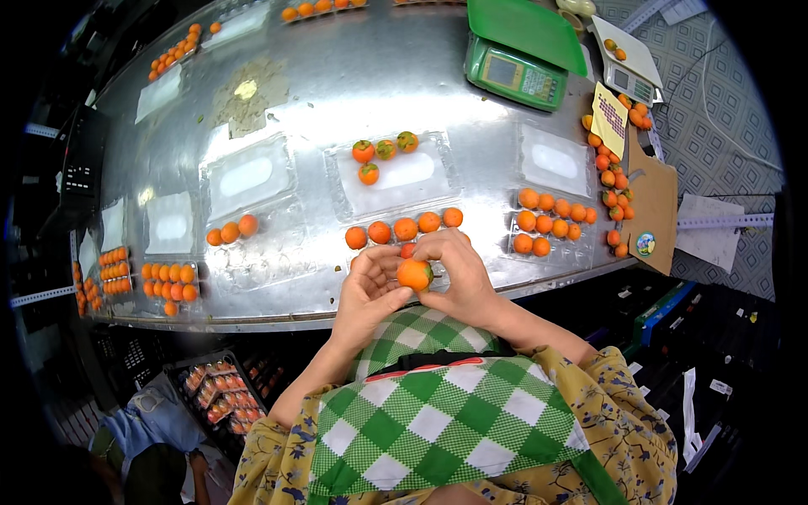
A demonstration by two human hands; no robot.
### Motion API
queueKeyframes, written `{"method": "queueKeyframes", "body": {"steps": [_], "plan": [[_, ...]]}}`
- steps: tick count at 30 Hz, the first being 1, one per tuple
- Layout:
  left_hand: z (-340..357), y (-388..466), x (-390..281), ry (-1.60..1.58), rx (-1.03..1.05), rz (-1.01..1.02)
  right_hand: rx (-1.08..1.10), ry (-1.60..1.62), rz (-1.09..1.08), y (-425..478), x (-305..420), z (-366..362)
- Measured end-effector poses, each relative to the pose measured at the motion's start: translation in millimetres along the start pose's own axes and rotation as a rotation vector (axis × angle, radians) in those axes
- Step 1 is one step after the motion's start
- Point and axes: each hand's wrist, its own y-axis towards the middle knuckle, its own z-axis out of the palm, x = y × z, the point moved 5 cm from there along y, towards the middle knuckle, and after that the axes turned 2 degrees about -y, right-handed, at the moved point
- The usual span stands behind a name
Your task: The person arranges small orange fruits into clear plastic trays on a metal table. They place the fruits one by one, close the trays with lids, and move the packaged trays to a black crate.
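Near the table's front edge, both hands meet around one orange persimmon-like fruit [414,274] with a green calyx turned to the right. My left hand [374,287] cups it from the left, fingers curled and thumb beneath it. The fingers and thumb of my right hand [456,271] pinch it at the calyx side. Behind the hands, a clear plastic punnet holds a row of orange fruit [405,228]; the hands hide part of it. Several fruits with green calyxes [386,149] sit in the punnet's lined lid [404,183].
A filled punnet [555,227] lies to the right, a partly filled one [259,259] to the left. A green scale [521,63] stands at the back right. Loose fruits [612,180] line the right edge beside cardboard [653,202]. A person's arm [199,473] shows at lower left.
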Motion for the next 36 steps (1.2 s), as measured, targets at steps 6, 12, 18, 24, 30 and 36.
{"method": "queueKeyframes", "body": {"steps": [6,12,18,24,30,36], "plan": [[-25.7,-4.9,7.4,0.336,-0.14,0.06,0.07,0.032,0.068,7.3,1.9,-0.5],[-56.8,-27.7,25.7,1.187,-0.153,0.268,0.054,-0.107,0.234,2.7,-54.7,-3.5],[-62.2,-28.5,39.7,1.293,-0.128,0.361,0.031,-0.239,0.203,31.3,-104.4,0.5],[-66.6,-27.4,45.1,1.36,-0.095,0.373,-0.028,-0.42,0.209,86.0,-161.6,16.1],[-61.8,-25.0,26.8,1.326,-0.173,0.384,0.153,-0.699,0.277,118.9,-190.2,45.4],[-67.6,9.4,-5.6,1.123,-0.352,0.411,-0.016,-0.063,0.526,104.8,-177.1,29.6]]}}
